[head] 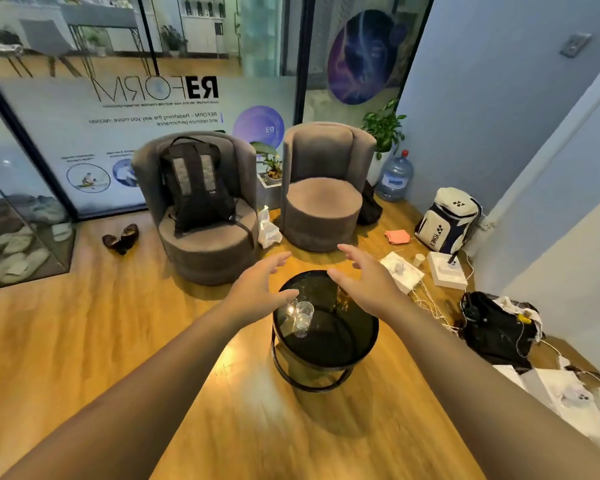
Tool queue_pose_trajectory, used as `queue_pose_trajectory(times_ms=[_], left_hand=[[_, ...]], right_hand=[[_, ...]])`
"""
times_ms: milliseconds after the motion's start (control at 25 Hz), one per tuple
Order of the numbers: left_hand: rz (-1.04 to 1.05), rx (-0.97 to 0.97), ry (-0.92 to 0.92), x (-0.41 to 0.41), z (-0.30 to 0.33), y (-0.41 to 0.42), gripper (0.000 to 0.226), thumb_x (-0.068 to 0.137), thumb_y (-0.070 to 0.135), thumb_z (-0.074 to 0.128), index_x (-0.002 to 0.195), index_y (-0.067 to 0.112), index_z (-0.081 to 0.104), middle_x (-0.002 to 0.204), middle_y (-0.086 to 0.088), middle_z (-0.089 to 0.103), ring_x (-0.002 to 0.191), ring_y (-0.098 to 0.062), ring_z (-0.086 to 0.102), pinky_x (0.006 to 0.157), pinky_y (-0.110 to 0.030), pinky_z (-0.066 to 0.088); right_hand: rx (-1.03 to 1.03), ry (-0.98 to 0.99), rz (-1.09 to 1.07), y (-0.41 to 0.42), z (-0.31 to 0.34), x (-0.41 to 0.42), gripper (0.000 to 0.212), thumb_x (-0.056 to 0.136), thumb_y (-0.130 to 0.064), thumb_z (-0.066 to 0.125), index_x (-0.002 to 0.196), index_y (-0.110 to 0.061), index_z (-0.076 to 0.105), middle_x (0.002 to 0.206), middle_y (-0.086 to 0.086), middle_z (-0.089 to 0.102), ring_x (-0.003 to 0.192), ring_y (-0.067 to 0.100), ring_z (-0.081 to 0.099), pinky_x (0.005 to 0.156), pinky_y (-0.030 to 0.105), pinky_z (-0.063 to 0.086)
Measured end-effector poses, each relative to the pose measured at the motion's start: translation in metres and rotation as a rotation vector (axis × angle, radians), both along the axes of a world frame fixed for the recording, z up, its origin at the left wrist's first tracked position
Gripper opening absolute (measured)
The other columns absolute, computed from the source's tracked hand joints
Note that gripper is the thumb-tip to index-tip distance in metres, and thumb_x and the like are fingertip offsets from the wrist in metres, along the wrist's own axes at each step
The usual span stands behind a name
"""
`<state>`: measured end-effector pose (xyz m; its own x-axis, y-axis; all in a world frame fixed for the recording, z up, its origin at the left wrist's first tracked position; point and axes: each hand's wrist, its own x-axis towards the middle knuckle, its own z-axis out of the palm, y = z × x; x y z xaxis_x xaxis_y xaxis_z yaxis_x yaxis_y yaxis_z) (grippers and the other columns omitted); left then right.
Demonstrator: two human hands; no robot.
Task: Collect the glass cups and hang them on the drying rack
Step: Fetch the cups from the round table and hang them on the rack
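A small round table with a dark glass top (340, 337) stands on the wooden floor in front of me. On its left part stand two clear glass cups, one (304, 315) in plain sight and another (291, 308) partly hidden behind my left hand. An amber glass object (342, 299) shows at the table's far side, mostly covered by my right hand. My left hand (257, 289) hovers open above the left rim, fingers spread. My right hand (364, 282) hovers open above the far right rim. Neither hand holds anything. No drying rack is in view.
Two grey round armchairs (323, 188) stand behind the table; the left one holds a black backpack (196, 185). White boxes (445, 270), cables, a black bag (496, 329) and a white sports bag (447, 220) litter the floor at right. Shoes (120, 239) lie at left by a glass wall.
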<state>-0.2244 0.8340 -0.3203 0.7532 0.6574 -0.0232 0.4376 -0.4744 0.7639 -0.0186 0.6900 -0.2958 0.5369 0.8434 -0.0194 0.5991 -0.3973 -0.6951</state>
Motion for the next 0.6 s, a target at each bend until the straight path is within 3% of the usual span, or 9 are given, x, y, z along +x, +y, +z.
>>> queue_pose_trajectory(times_ms=[160, 400, 480, 600], left_hand=[[0.015, -0.052, 0.022, 0.032, -0.068, 0.029, 0.090, 0.081, 0.043, 0.088, 0.156, 0.037, 0.040, 0.150, 0.010, 0.055, 0.134, -0.011, 0.053, 0.098, -0.029, 0.047], [0.076, -0.247, -0.009, 0.080, -0.184, 0.076, 0.093, 0.076, 0.046, 0.091, 0.152, 0.048, 0.038, 0.137, 0.022, 0.054, 0.122, 0.000, 0.051, 0.083, -0.013, 0.043], [0.092, -0.297, 0.009, 0.092, -0.222, 0.088, 0.095, 0.076, 0.042, 0.092, 0.153, 0.047, 0.036, 0.147, 0.015, 0.054, 0.126, -0.001, 0.050, 0.086, -0.015, 0.047], [0.079, -0.361, 0.092, 0.110, -0.272, 0.114, 0.103, 0.077, 0.039, 0.092, 0.158, 0.041, 0.030, 0.155, 0.006, 0.051, 0.137, -0.014, 0.049, 0.097, -0.031, 0.053]], right_hand=[[-0.063, 0.018, -0.025, 0.017, -0.039, 0.027, 0.067, 0.095, -0.055, 0.066, 0.155, -0.038, 0.042, 0.156, 0.001, 0.050, 0.140, 0.022, 0.049, 0.106, 0.041, 0.049], [-0.157, 0.122, -0.100, 0.051, -0.120, 0.056, 0.073, 0.092, -0.045, 0.075, 0.157, -0.033, 0.043, 0.157, 0.001, 0.049, 0.141, 0.020, 0.048, 0.100, 0.030, 0.042], [-0.170, 0.147, -0.134, 0.067, -0.144, 0.068, 0.075, 0.091, -0.042, 0.078, 0.156, -0.032, 0.043, 0.156, 0.000, 0.050, 0.141, 0.018, 0.048, 0.100, 0.029, 0.042], [-0.215, 0.176, -0.183, 0.099, -0.186, 0.088, 0.076, 0.090, -0.040, 0.080, 0.156, -0.032, 0.044, 0.155, -0.002, 0.052, 0.141, 0.016, 0.048, 0.100, 0.029, 0.043]])
